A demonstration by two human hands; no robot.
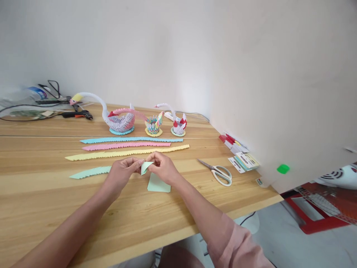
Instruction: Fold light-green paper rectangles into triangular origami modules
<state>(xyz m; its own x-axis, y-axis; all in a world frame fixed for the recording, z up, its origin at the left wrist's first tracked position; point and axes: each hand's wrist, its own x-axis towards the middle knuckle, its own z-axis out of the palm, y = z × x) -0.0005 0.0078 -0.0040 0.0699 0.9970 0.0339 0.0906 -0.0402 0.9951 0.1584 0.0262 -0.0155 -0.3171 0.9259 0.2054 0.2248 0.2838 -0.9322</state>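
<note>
A small pale green paper piece [145,167], partly folded, is held up between both hands. My left hand [124,170] pinches its left side with thumb and fingers. On its right side, the fingers of my right hand [163,167] are closed on the same paper. Beneath my right hand lies a stack of pale green paper [158,184]. A row of folded green paper pieces [90,172] reaches out from behind my left hand. Farther back lie similar strips in yellow [125,153], pink [126,146] and blue [131,140].
Scissors [219,172] lie to the right, near packs of coloured paper [244,162] by the wall. Paper swans, one large [121,123] and two small ones [153,125] [179,127], stand at the back. Pliers [78,114] and cables lie back left. The table's front edge runs below my arms.
</note>
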